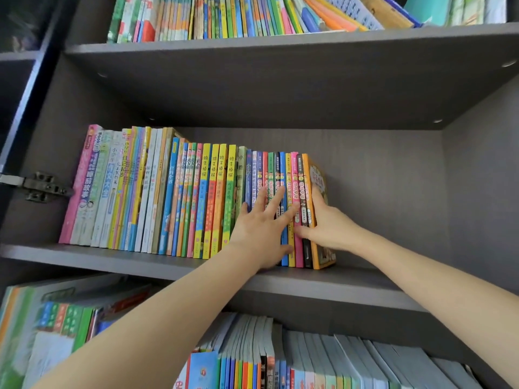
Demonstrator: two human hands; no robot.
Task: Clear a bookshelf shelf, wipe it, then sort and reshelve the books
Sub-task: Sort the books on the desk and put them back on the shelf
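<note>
A row of colourful children's books point(179, 192) stands upright on the middle grey shelf point(351, 279), filling its left and centre. My left hand point(261, 228) lies flat with fingers spread against the spines near the row's right end. My right hand point(325, 223) clasps the last books on the right: thumb across the spines, fingers behind the cover of the orange end book point(318, 209). That end book point(318, 209) leans slightly outward.
The right third of the middle shelf is bare grey board up to the side wall point(477, 192). Packed book rows fill the shelf above point(252, 18) and the shelf below point(280, 355). A metal door hinge point(42, 188) sits on the left wall.
</note>
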